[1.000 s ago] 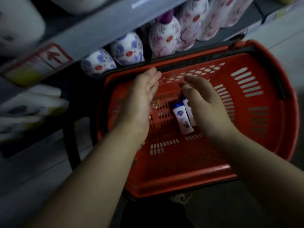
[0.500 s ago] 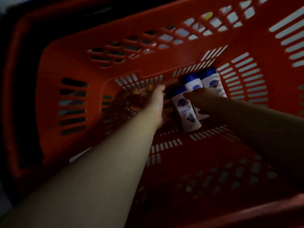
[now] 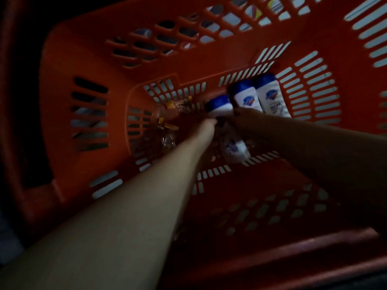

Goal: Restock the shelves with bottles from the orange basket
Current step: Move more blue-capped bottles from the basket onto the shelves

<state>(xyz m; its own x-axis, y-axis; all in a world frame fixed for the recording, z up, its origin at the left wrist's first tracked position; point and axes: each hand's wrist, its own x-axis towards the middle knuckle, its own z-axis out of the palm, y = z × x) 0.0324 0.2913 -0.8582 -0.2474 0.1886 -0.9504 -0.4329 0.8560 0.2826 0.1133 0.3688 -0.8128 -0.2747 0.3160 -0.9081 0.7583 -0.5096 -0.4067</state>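
I have both hands down at the bottom of the orange basket (image 3: 58, 122), the left hand (image 3: 206, 130) and the right hand (image 3: 248, 120) close on either side of a white, blue-capped bottle (image 3: 221, 105) lying on the slotted floor. In this dim light I cannot tell whether the fingers of either hand curl round it or only touch it. A second bottle (image 3: 245, 98) and a third bottle (image 3: 270, 97) lie side by side in the far right corner, just beyond my right hand, and crinkled clear wrappers (image 3: 167, 126) sit left of my left hand.
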